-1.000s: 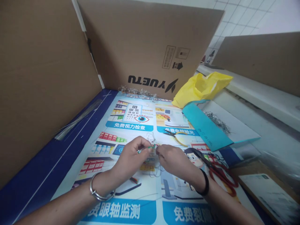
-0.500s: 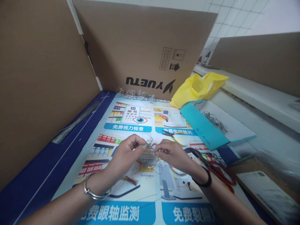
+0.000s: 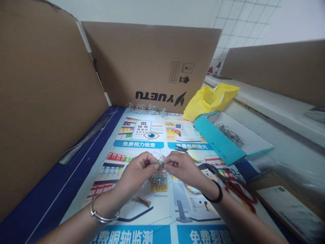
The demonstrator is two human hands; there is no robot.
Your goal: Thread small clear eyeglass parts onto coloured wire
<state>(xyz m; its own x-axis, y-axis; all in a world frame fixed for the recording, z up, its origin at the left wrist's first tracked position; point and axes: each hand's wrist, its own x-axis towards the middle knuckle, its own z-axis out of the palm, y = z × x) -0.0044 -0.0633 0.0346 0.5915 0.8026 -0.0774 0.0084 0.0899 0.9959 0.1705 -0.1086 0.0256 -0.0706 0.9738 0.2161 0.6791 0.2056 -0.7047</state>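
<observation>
Scissors (image 3: 236,186) right of hands (image 3: 162,167)

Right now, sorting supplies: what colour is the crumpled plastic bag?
The crumpled plastic bag is yellow; the head view shows it.

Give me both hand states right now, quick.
Left hand: pinched shut on the green-tipped wire piece.
Right hand: pinched shut on the other end of it.
</observation>
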